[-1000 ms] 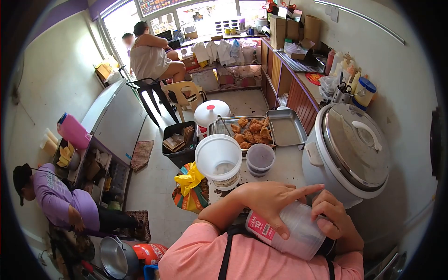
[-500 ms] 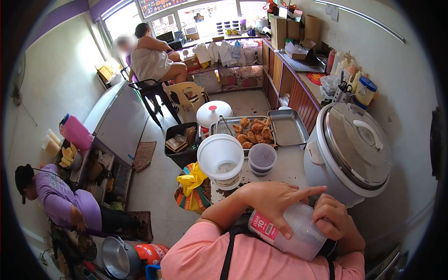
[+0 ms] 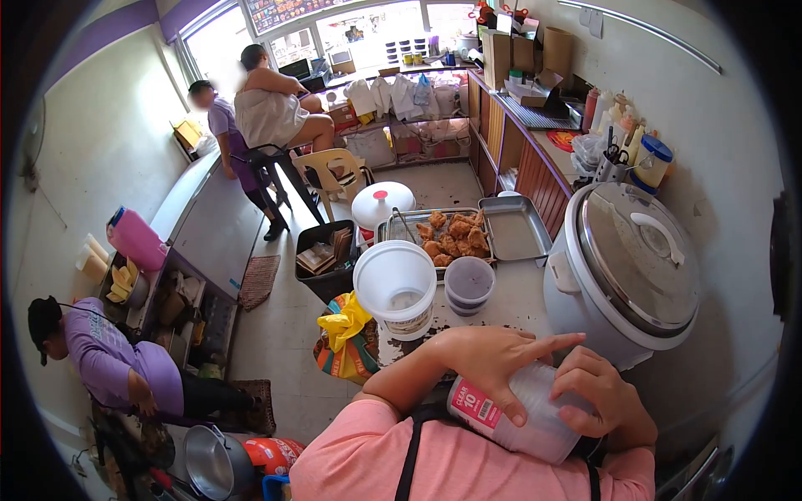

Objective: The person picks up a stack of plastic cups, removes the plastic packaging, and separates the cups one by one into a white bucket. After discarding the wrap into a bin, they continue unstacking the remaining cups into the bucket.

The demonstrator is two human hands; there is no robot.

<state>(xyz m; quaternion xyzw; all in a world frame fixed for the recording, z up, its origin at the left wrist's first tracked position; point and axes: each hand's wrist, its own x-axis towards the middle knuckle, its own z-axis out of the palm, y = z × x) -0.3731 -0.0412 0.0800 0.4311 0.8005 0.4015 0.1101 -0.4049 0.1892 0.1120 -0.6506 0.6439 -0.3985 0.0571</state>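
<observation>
A stack of clear plastic containers [image 3: 535, 417] with a pink label lies on its side against my chest. My left hand [image 3: 493, 363] lies over the top of the stack, thumb and fingers spread around it. At the other end of the stack, my right hand [image 3: 589, 388] has curled fingers touching the plastic. Beyond my hands stand an open white bucket [image 3: 395, 280] and a round tub with a greyish lid [image 3: 469, 282]. Fried chicken pieces [image 3: 455, 237] lie in a metal tray behind them.
A large cooker [image 3: 631, 267] stands at the right, beside an empty metal tray [image 3: 515, 227]. A black bin [image 3: 324, 257] is left of the table. One person [image 3: 134, 359] bends at the left; two others are near the window.
My right hand's fingers have lifted and opened slightly at the stack's end. Near the window, a person in purple has come into fuller view beside the freezer.
</observation>
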